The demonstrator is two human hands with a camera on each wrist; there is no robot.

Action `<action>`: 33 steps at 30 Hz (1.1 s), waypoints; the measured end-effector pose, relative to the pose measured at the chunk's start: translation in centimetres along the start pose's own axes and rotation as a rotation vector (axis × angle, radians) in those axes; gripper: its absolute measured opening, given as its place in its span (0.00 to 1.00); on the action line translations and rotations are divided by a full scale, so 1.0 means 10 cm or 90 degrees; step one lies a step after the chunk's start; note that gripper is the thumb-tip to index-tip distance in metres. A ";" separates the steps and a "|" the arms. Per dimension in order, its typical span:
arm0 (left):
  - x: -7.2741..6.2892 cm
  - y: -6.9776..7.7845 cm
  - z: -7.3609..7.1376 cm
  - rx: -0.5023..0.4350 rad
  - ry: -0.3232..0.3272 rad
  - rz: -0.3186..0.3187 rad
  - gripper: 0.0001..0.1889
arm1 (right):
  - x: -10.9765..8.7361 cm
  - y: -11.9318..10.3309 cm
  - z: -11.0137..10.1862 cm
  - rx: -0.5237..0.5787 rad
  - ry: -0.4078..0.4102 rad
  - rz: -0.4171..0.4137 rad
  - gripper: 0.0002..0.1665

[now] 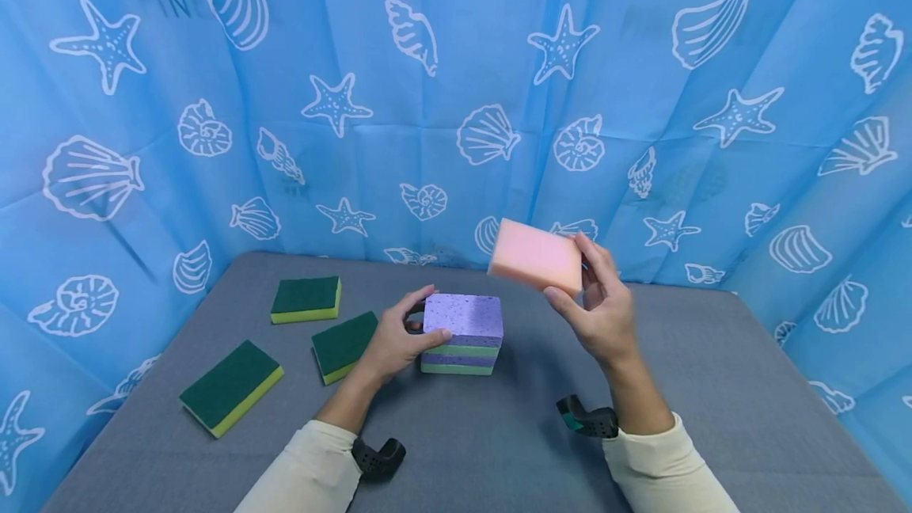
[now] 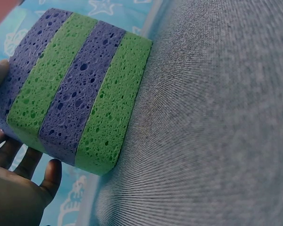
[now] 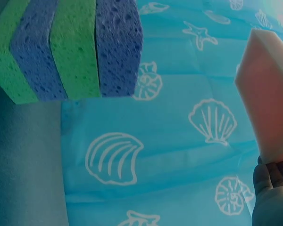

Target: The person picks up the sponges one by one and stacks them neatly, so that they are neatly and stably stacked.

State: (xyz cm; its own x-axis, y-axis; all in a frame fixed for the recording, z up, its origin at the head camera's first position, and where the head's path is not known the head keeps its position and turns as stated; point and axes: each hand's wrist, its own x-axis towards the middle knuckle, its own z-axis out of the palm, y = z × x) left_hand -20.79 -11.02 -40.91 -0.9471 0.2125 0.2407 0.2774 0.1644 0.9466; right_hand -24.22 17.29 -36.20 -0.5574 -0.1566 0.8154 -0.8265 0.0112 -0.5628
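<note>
My right hand (image 1: pixel 604 311) holds a pink sponge (image 1: pixel 537 256) up in the air by its right end, thumb in front and fingers behind. To its lower left, a stack of several sponges stands on the table, purple and light green by turns, with a purple sponge (image 1: pixel 463 315) on top and a green sponge (image 1: pixel 456 369) at the bottom. My left hand (image 1: pixel 395 343) grips the top purple sponge from the left side, its thumb at the front edge. In the left wrist view, the stack's layers (image 2: pixel 80 89) are flush, and the lower fingers hang loosely beside it.
Three green-and-yellow scouring sponges lie on the left of the grey table (image 1: pixel 712 386): one at the back (image 1: pixel 306 299), one beside my left wrist (image 1: pixel 345 345), one nearer the front (image 1: pixel 231 388). A blue shell-print curtain (image 1: pixel 456 62) hangs behind the table.
</note>
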 end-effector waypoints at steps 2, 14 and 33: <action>0.00 0.01 0.00 0.004 0.002 -0.004 0.37 | -0.01 0.00 0.03 -0.005 -0.008 0.007 0.46; -0.01 0.03 0.00 0.011 0.002 -0.010 0.37 | -0.07 0.01 0.24 -0.027 -0.057 0.047 0.50; 0.10 -0.38 0.01 -0.002 0.020 0.028 0.38 | -0.11 -0.20 0.54 -0.015 -0.131 0.086 0.44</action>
State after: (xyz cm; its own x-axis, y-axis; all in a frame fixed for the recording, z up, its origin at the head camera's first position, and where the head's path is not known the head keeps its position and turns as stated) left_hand -22.75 -11.33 -44.31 -0.9387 0.1886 0.2888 0.3184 0.1521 0.9357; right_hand -21.58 12.10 -36.71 -0.6372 -0.3501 0.6866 -0.7483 0.0677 -0.6599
